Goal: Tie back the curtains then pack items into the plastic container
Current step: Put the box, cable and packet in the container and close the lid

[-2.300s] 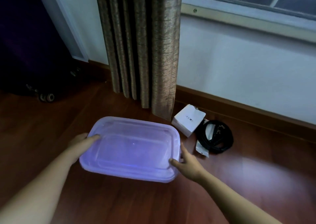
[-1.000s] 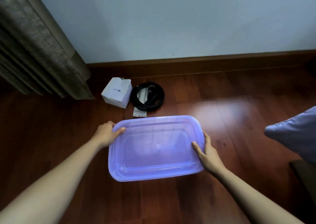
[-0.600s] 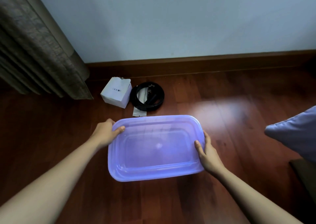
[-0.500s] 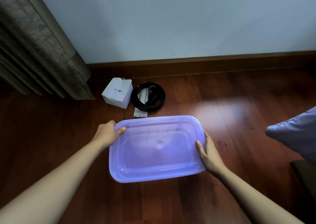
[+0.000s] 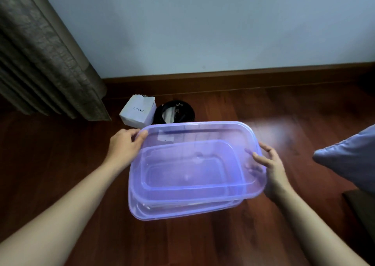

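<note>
At frame centre, left hand (image 5: 125, 144) and right hand (image 5: 271, 167) clamp a translucent purple lid (image 5: 194, 160), seemingly lifted off the rounded-rectangular plastic container (image 5: 182, 209). Glossy wood floor (image 5: 60, 164) beneath.

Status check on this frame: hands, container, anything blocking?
Left hand and right hand grip the lid, lifted off the container. White box and black coiled cable lie unpacked behind. Nothing blocking.

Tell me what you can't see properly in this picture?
Head view only:
- Coiled black cable: near side hidden behind the raised lid.
- White box: logo too small to read.
- Right hand: fingers blurred behind the purple plastic.
- Grey cushion: cut off by the right edge.
</note>
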